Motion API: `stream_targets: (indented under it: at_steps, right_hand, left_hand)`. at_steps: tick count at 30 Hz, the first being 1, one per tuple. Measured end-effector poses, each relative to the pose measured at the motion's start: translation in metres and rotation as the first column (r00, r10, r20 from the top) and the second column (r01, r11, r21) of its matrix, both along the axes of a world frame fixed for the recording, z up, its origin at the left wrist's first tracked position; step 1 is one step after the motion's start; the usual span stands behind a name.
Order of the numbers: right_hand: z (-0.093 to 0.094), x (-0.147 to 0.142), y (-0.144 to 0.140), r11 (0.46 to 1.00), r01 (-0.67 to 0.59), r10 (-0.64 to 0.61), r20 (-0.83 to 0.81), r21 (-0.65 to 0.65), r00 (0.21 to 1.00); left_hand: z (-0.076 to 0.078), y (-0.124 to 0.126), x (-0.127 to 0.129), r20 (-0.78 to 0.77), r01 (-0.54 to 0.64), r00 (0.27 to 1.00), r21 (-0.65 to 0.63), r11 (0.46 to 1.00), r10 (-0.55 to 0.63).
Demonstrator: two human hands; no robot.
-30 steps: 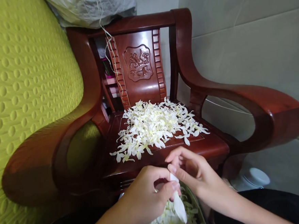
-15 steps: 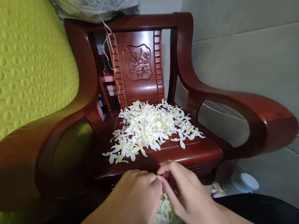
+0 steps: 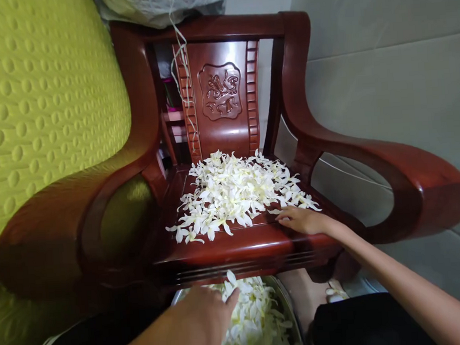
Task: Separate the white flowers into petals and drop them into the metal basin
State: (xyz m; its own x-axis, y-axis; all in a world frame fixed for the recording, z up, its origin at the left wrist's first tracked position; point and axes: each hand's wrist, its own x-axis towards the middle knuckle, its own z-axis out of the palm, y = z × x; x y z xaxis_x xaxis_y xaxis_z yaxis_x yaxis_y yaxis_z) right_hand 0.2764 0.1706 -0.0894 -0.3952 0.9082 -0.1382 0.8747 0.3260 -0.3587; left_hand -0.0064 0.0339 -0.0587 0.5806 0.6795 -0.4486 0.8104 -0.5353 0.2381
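White petals make up the two stocks in view: a flat heap of separated white flower petals [image 3: 237, 190] spread over the seat of the dark red carved wooden armchair [image 3: 235, 248], and a mass of white flowers [image 3: 256, 318] in a metal basin [image 3: 290, 307] low in front of the seat edge. Judged from these, a good share of the work is done, since the seat heap is broad; the basin is well filled, so much material remains.

The right hand [image 3: 302, 220] rests on the seat at the near right edge of the heap, fingers extended and nearly flat, fingertips touching the outermost petals; the grip is slack and encloses nothing visible.

The left hand [image 3: 201, 324] lies over the near left part of the basin, fingertips against the flowers. Its fingers are loosely curled; whether the grip holds a flower cannot be told, as the palm side is hidden.

A yellow-green embossed cushion [image 3: 44, 101] adjoins the chair's left armrest
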Motion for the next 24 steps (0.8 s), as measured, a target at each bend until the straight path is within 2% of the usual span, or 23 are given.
stream_targets:
  at_steps: [1, 2, 4, 6, 9, 12, 15, 20, 22, 24]
  right_hand:
    - [-0.007, 0.000, 0.001, 0.999, -0.015, 0.015, -0.001, -0.033, 1.000]
    - [-0.012, -0.001, 0.002, 0.998, -0.021, 0.021, -0.005, -0.054, 1.000]
    - [-0.020, -0.001, 0.005, 0.998, -0.003, 0.003, -0.014, -0.064, 1.000]
    - [-0.026, 0.000, 0.009, 0.997, 0.054, -0.055, -0.013, -0.047, 0.998]
    - [-0.030, 0.002, 0.016, 0.985, 0.170, -0.170, -0.018, -0.003, 0.985]
    - [-0.029, 0.005, 0.020, 0.971, 0.239, -0.238, -0.078, 0.004, 0.968]
    - [-0.023, 0.009, 0.021, 0.956, 0.292, -0.289, -0.197, -0.017, 0.937]
    - [-0.002, 0.009, 0.013, 0.925, 0.373, -0.358, -0.476, -0.068, 0.803]
    - [0.010, -0.001, 0.000, 0.931, 0.350, -0.342, -0.593, -0.107, 0.729]
    - [0.021, -0.016, -0.018, 0.950, 0.275, -0.297, -0.695, -0.147, 0.655]
  left_hand:
    - [-0.008, -0.006, 0.006, -0.247, 0.014, 0.968, -0.093, 0.996, -0.037]
    - [-0.014, -0.011, 0.013, -0.287, 0.012, 0.957, -0.107, 0.994, -0.042]
    - [-0.015, -0.016, 0.026, -0.245, 0.075, 0.964, -0.116, 0.990, -0.102]
    - [-0.008, -0.017, 0.035, -0.152, 0.132, 0.978, -0.099, 0.986, -0.146]
    - [0.008, -0.015, 0.038, -0.181, 0.114, 0.975, -0.107, 0.988, -0.132]
    - [0.023, -0.011, 0.030, -0.235, 0.046, 0.970, -0.073, 0.996, -0.062]
    - [0.037, 0.001, 0.015, -0.220, -0.050, 0.974, 0.021, 0.999, 0.053]
    - [0.049, 0.025, -0.009, -0.173, -0.215, 0.954, 0.182, 0.959, 0.247]
    - [0.050, 0.030, -0.010, -0.093, -0.281, 0.945, 0.257, 0.925, 0.312]
    - [0.047, 0.030, -0.007, 0.117, -0.381, 0.924, 0.293, 0.877, 0.363]
